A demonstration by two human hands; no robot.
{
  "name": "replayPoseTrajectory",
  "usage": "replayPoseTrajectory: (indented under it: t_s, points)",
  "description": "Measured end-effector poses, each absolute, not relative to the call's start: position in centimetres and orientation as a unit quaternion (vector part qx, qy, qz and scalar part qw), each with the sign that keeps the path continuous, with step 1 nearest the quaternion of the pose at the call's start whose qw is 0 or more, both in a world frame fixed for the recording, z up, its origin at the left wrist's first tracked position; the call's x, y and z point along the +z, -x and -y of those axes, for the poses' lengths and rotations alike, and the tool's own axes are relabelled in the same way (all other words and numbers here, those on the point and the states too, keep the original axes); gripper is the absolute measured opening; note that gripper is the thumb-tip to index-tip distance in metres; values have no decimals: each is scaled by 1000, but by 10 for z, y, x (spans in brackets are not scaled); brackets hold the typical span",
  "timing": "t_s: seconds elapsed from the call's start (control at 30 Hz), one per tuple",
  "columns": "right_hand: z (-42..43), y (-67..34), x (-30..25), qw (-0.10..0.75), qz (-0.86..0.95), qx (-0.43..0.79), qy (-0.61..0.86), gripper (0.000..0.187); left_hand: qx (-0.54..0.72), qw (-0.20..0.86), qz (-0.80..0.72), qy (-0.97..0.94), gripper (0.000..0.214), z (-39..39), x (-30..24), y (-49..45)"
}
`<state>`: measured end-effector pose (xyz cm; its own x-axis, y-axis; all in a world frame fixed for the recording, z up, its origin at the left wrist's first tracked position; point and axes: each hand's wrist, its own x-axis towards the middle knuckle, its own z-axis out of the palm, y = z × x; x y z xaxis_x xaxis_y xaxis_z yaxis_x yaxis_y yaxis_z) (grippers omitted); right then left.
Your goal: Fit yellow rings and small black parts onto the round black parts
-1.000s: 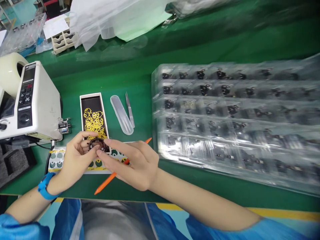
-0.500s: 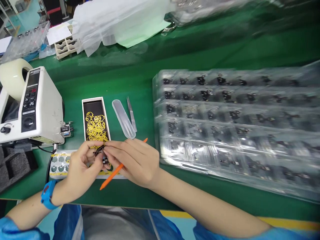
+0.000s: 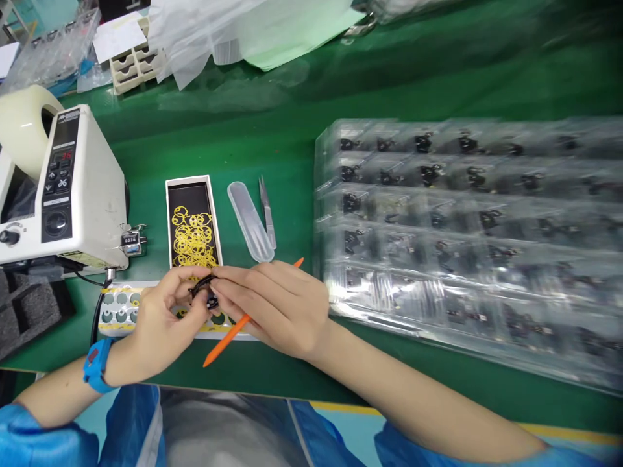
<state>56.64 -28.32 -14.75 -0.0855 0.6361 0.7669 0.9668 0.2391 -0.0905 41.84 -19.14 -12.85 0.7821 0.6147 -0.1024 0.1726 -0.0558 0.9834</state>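
My left hand (image 3: 163, 318) and my right hand (image 3: 272, 305) meet over the near left of the green table, both pinching a small black ring-shaped part (image 3: 204, 290) between their fingertips. Under my right hand lies an orange stick tool (image 3: 226, 342), its tip poking out past my knuckles. Just beyond the fingers stands a narrow black-lined box (image 3: 192, 224) filled with yellow rings. Below the hands lies a white strip (image 3: 119, 310) with round green-grey stickers and yellow edges.
A white tape dispenser machine (image 3: 63, 194) with a hand counter (image 3: 130, 241) stands at the left. A clear cap (image 3: 250, 222) and tweezers (image 3: 267, 211) lie beside the box. Stacked clear trays (image 3: 467, 240) of black parts fill the right. Plastic bags (image 3: 243, 32) lie at the back.
The black part has been turned from lying flat to edge-on between my fingers. Both hands stayed together at the same spot; the camera view shifted slightly.
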Motion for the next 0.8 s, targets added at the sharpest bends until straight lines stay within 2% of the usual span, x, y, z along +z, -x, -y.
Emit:
replayPoseTrajectory:
  t_s: [0.2, 0.4, 0.67, 0.8]
  points:
    - [282, -557, -151, 381, 658, -230, 608, 13, 186, 605, -285, -720, 18, 192, -131, -418]
    - [278, -550, -153, 426, 628, -197, 621, 12, 176, 652, -300, -673, 16, 191, -128, -421]
    - [285, -560, -140, 549, 540, 33, 637, 9, 162, 730, -325, -579, 16, 173, -120, -431]
    - [286, -567, -134, 537, 571, 150, 603, 11, 136, 746, -316, -570, 12, 167, -114, -431]
